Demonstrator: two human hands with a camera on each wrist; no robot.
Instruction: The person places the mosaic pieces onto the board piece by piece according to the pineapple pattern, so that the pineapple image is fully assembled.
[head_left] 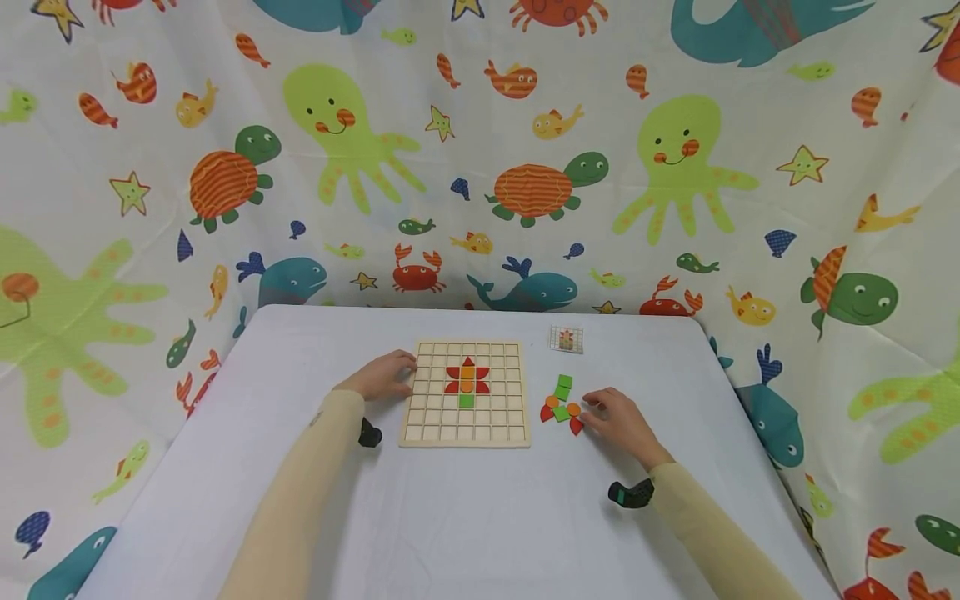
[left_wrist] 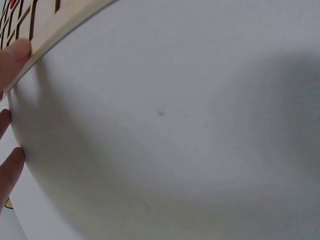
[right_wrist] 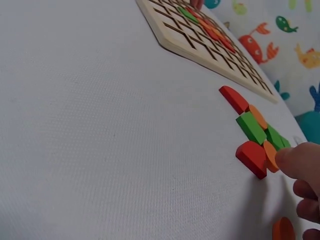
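No text, brand or number can be read on the gridded board (head_left: 435, 422), the coloured pieces (head_left: 562, 413) to its right or the sea-creature cloth (head_left: 457, 217) behind it; print on the small card (head_left: 566, 339) beyond its right corner is too small.

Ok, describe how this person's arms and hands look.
The left sleeve and right sleeve are long and pale beige. By the left wrist sits a small black device; by the right, a black, curved one with a touch of green. The left hand and right hand wear no gloves.
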